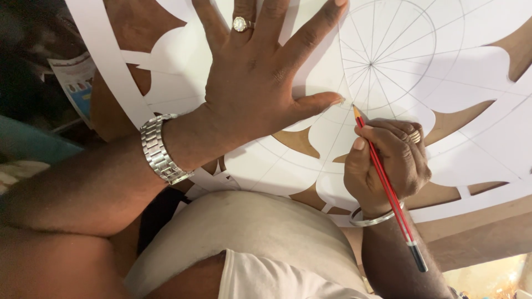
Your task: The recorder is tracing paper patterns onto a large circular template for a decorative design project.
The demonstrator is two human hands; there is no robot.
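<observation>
The left hand point(249, 72) lies spread flat, fingers wide, pressing down the white paper stencil point(388, 55) on the brown bench point(476, 227). The right hand point(388, 160) is closed around a red pencil point(385, 182), its tip touching the paper just beside the left thumb. Many petal shapes are already cut out, brown showing through; the ruled circle with its spokes is still uncut. I see no containers here.
</observation>
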